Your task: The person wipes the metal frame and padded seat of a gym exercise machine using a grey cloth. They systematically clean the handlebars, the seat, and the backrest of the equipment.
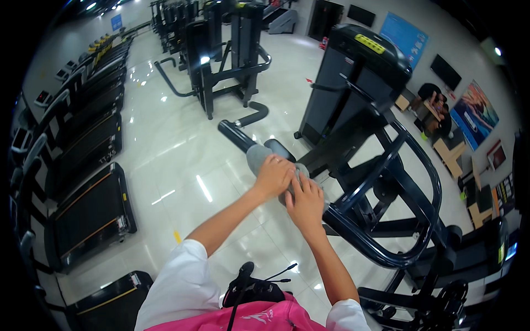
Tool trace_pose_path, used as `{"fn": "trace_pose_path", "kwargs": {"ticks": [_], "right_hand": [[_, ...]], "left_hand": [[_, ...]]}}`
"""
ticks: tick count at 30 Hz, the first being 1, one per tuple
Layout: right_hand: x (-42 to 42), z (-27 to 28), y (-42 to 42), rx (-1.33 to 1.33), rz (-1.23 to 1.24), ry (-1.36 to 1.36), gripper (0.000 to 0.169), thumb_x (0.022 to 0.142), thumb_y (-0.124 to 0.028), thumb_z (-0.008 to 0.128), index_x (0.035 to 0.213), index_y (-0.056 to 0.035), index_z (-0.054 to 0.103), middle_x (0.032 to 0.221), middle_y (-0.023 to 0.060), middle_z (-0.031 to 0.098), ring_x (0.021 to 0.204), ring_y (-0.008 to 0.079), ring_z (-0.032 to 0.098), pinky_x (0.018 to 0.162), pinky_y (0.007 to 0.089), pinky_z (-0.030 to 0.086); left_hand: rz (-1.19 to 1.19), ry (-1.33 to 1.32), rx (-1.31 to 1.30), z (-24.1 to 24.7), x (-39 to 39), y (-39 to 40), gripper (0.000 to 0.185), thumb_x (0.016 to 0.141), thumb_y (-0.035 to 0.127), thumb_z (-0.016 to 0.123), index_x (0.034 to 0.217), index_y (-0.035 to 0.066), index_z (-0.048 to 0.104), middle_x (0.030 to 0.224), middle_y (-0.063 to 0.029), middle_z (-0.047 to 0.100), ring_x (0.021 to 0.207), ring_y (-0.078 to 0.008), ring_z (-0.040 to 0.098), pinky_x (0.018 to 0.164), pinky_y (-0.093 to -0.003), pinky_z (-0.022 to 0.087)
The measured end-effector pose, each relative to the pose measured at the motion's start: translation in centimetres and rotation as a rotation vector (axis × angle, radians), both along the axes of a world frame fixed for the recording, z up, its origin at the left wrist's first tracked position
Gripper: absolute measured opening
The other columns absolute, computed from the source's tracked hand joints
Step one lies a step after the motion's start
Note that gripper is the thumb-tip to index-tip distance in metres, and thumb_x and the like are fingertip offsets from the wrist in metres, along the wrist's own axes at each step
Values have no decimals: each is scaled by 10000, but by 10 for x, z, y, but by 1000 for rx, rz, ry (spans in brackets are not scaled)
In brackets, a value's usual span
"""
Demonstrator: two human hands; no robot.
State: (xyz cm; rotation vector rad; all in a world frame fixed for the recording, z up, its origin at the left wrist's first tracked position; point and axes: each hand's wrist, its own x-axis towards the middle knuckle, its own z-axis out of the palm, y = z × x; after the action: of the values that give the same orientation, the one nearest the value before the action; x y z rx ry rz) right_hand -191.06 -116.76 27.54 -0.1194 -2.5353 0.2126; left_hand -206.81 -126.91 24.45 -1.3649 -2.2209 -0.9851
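Observation:
A grey cloth (pixel 257 157) is wrapped over a dark tubular metal arm (pixel 236 133) of an exercise machine. My left hand (pixel 274 177) grips the cloth from above, its fingers curled over the bar. Close beside it, my right hand (pixel 305 202) lies on the same cloth with fingers bent over it; the two hands touch or nearly touch. What the fingertips do under the cloth is hidden. Beyond the cloth, the arm ends in a bent black handle (pixel 254 116). The machine's curved tube frame (pixel 434 198) stands to the right of my right hand.
A tall weight-stack housing (pixel 356 87) rises ahead on the right. Treadmills (pixel 93 219) line the left side. Another strength machine (pixel 223 66) stands farther off on the tiled floor (pixel 198 165). Two people (pixel 434 107) are at a desk by the right wall.

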Motion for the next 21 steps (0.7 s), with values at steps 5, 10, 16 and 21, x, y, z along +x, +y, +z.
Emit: {"fn": "trace_pose_path", "kwargs": {"ticks": [5, 10, 16, 21], "right_hand": [[153, 19, 66, -69, -76, 24, 524, 900, -163, 693, 1412, -53, 693, 1452, 150, 675, 1323, 331, 631, 1169, 510, 443], [302, 10, 163, -110, -176, 159, 410, 863, -155, 654, 1251, -75, 760, 1310, 107, 738, 1175, 330, 701, 1069, 491, 482], [390, -3, 329, -63, 26, 330, 316, 941, -273, 579, 1066, -60, 775, 1132, 118, 780, 1020, 343, 727, 1008, 510, 517], [390, -7, 433, -93, 170, 481, 310, 963, -222, 500, 981, -27, 741, 1028, 149, 792, 981, 380, 738, 994, 519, 527]], "left_hand": [[17, 34, 43, 16, 169, 83, 276, 1052, 264, 577, 1176, 59, 713, 1193, -110, 722, 1202, -330, 618, 1127, -519, 397], [-140, 118, -39, 49, 330, 157, 370, 1036, 308, 600, 1267, 26, 670, 1260, -159, 697, 1213, -358, 619, 1130, -522, 393], [-339, -82, -282, 66, 422, 283, 507, 1061, 468, 626, 1220, -13, 654, 966, -192, 733, 853, -411, 758, 856, -522, 582], [-270, -298, -400, 82, 455, 384, 599, 1110, 479, 552, 1314, -83, 579, 1019, -292, 766, 873, -485, 771, 819, -599, 606]]}}
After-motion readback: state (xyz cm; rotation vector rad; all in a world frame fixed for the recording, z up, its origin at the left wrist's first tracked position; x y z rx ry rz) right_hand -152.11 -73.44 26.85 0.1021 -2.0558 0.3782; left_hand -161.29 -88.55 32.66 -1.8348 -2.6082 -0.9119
